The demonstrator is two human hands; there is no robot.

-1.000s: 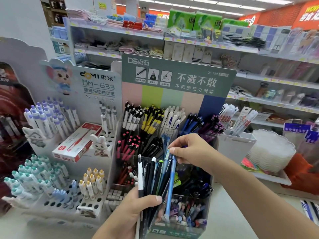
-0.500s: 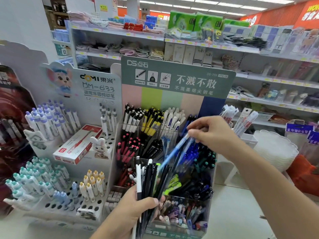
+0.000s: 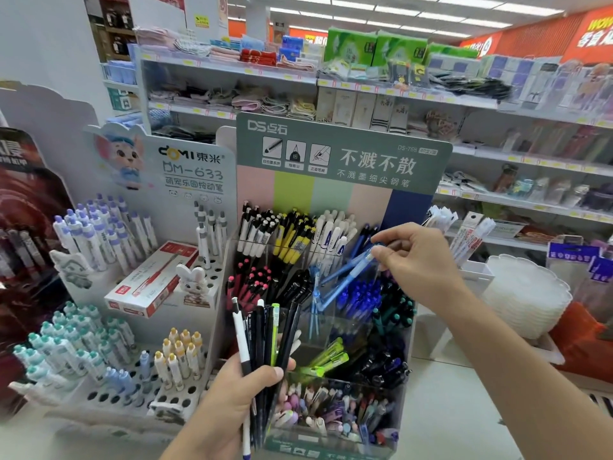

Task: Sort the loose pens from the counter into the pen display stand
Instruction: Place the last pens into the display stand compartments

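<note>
Right hand (image 3: pixel 418 260) has lifted rightward, grip pinching light-blue pens (image 3: pixel 348 277) toward matching blue compartment; left hand (image 3: pixel 238 396) grips remaining bundle (image 3: pixel 262 340).

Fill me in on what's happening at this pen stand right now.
A person is sorting pens into the tiered pen display stand. The left hand grips a bundle of pens, mostly dark, with one white and one green, held upright in front of the stand. The right hand pinches the top ends of light blue pens, whose tips angle down into a clear middle compartment beside the darker blue ones. They are not released yet.
</note>
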